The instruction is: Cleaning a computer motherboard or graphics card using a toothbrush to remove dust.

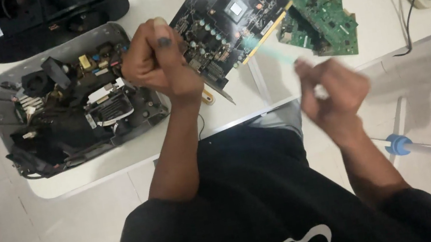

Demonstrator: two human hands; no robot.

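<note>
Two hands. Left hand [156, 58], centre-left of frame: curled into a fist, pressed against the near edge of one black circuit card [227, 15]. Right hand [332, 94], centre-right, blurred: fingers pinched on one pale green tool [267, 49] whose tip points at that card. One green circuit board [322, 12], upper right. One opened grey device [74, 103], left. One white table [272, 80].
</note>
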